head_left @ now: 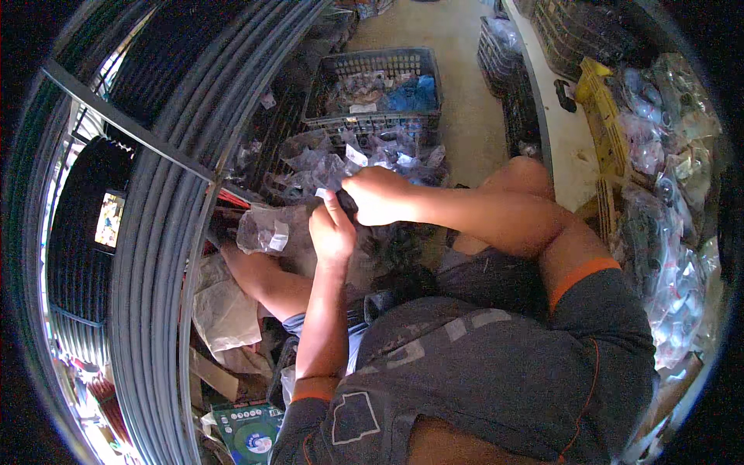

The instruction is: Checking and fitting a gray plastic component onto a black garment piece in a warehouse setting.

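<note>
My left hand [332, 231] and my right hand [377, 195] meet in front of me, above my lap. Both are closed, with a small black piece [346, 204] pinched between them, mostly hidden by the fingers. The left thumb points up along it, and a white scrap shows by its tip. Just beyond the hands lie several clear plastic bags [395, 147] with white labels. Left of my left hand is another clear bag [263, 232] with a white label. A heap of dark pieces [391, 248] lies below my hands.
A black plastic crate [372, 58] holds labelled bags and something blue. Long grey pipes or hoses [155, 310] run along the left behind a metal bar [128, 120]. On the right, a yellow crate [601, 116] stands beside piled clear bags [670, 263]. A green box [248, 434] sits at lower left.
</note>
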Available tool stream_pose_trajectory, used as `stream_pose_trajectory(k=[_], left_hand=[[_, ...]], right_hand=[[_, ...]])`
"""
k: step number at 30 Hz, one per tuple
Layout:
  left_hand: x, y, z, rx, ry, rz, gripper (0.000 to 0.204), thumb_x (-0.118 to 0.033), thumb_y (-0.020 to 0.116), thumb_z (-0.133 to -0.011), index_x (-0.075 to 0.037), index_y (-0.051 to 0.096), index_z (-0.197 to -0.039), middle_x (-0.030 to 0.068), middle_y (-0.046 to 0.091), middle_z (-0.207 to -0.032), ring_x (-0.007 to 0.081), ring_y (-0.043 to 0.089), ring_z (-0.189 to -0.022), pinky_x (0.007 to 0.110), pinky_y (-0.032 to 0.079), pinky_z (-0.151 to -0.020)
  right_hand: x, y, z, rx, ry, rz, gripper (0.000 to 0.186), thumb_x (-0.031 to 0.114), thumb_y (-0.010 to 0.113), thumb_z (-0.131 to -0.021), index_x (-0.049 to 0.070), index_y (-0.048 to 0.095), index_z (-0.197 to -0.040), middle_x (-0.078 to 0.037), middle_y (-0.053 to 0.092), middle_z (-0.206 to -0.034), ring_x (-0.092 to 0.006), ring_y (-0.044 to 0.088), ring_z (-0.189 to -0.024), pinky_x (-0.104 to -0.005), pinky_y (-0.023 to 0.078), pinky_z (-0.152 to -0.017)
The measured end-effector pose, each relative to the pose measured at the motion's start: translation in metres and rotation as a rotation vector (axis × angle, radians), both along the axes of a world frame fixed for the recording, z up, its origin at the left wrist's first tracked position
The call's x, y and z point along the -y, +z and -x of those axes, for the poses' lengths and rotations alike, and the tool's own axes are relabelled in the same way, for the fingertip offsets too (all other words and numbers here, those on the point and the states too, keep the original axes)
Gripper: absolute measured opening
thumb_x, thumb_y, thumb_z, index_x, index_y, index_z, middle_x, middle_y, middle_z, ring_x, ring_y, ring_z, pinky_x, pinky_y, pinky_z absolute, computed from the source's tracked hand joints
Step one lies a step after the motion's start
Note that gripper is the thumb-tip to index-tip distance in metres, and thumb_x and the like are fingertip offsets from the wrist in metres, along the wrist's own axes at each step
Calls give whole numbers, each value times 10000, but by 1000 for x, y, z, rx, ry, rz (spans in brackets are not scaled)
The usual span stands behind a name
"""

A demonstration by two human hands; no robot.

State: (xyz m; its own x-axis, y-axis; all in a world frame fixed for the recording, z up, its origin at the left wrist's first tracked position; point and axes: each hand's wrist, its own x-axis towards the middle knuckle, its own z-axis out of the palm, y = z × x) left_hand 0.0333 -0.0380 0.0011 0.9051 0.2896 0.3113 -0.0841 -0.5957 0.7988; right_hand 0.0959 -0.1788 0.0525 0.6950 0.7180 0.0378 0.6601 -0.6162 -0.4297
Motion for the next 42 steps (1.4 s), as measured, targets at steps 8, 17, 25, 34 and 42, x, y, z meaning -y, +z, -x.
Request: stream_pose_trajectory(k=[8,17,25,34,42], left_hand=[[-10,20,-1,95,-160,-240,450,-293,383,-1016,-21,581,-717,212,583,-600,429,595,-580,507,446,-532],[-23,70,-22,513,-593,-403,324,-268,468,-932,-57,599,-724,165,586,-656,367,597,-612,446,473,-570],[-16,50,-12,193,-260,-597,359,-250,411,-980,-65,624,-759,178,619,-662,389,620,-604,477,487,-545],[4,-39,-58,-556,-96,267,627,-412,263,-1020,115,588,-918,362,620,-859,526,608,-841,561,489,-707],[14,-44,-46,-111,79,-146,598,-363,345,-1022,75,627,-728,332,613,-728,508,615,-719,567,476,-656]], right_hand=[[9,11,-15,-431,61,-113,366,206,772,-603,-64,667,-827,-223,683,-782,-323,680,-737,-399,546,-687],[18,-37,-12,-1651,73,-446,270,162,739,-689,16,668,-905,-96,694,-785,-206,657,-677,-347,546,-672],[15,-17,-14,-1097,164,-502,289,180,779,-642,16,680,-858,-91,690,-845,-205,637,-743,-346,496,-665],[4,-49,-26,85,-133,133,483,181,738,-644,-54,592,-1039,-231,661,-970,-404,662,-864,-456,561,-731],[9,-36,-40,-15,-79,60,401,121,718,-660,-41,624,-1014,-242,675,-904,-389,677,-860,-451,554,-754]])
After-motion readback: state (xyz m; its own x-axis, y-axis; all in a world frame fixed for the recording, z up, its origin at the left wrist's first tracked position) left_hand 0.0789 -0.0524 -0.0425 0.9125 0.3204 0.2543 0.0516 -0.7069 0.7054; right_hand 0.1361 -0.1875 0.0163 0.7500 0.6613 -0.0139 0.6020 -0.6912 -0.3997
